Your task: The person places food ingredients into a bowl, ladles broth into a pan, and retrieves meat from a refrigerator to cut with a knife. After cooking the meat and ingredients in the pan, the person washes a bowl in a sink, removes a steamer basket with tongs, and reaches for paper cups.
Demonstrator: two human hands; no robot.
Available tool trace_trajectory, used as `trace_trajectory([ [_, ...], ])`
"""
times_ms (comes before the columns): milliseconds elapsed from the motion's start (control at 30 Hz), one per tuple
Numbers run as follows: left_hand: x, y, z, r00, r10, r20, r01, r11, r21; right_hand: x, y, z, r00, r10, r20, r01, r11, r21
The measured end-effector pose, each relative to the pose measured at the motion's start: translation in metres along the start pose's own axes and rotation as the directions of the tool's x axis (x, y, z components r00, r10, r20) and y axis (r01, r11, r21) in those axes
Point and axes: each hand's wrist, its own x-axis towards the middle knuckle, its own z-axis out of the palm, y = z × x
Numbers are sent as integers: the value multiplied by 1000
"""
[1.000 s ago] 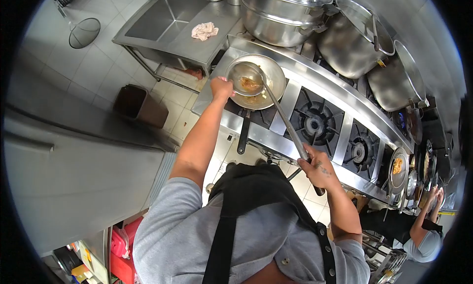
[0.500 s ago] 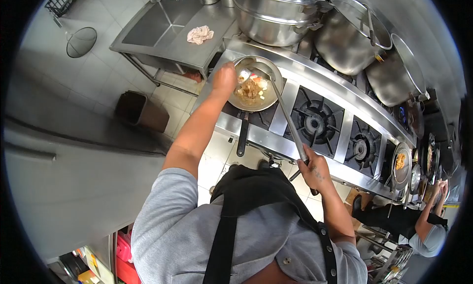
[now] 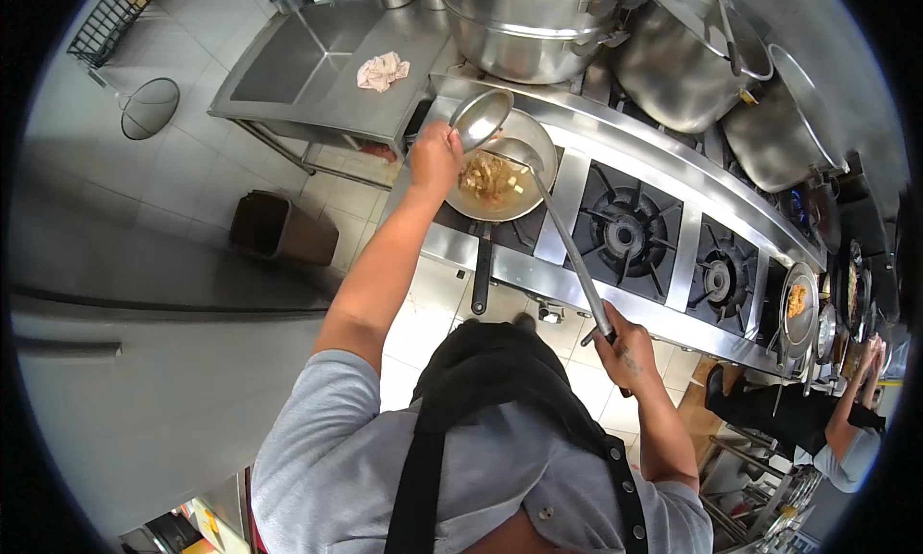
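My left hand [image 3: 437, 157] grips the rim of a metal bowl [image 3: 482, 119], tilted over the back left part of a frying pan [image 3: 527, 134]. Brown food in liquid with a few pale pieces [image 3: 492, 179] lies in the pan, whose black handle [image 3: 482, 277] points toward me. My right hand [image 3: 627, 349] is closed round the dark grip of a long metal utensil [image 3: 575, 256]. The far end of that utensil reaches into the pan, among the food; its shape there is partly hidden.
Burners [image 3: 624, 235] stand right of the pan, with large pots [image 3: 670, 64] and a stacked steamer [image 3: 529, 35] behind. A sink [image 3: 308, 59] and crumpled cloth [image 3: 383, 72] are back left, a brown bin [image 3: 281, 229] below. A co-worker [image 3: 846, 429] stands far right.
My left hand has tipped the bowl from over the pan's middle to its back edge. More brown food now shows in the pan. The utensil's far end has moved down into the pan.
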Motion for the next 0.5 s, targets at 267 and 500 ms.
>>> trace_trajectory([
  [267, 6, -22, 5, 595, -775, 214, 782, 497, -376, 2, 29, 19, 967, 211, 141, -252, 736, 629],
  [500, 17, -95, -6, 444, -730, 519, 819, 96, -565, 12, -33, 27, 940, 159, 303, -328, 159, 931],
])
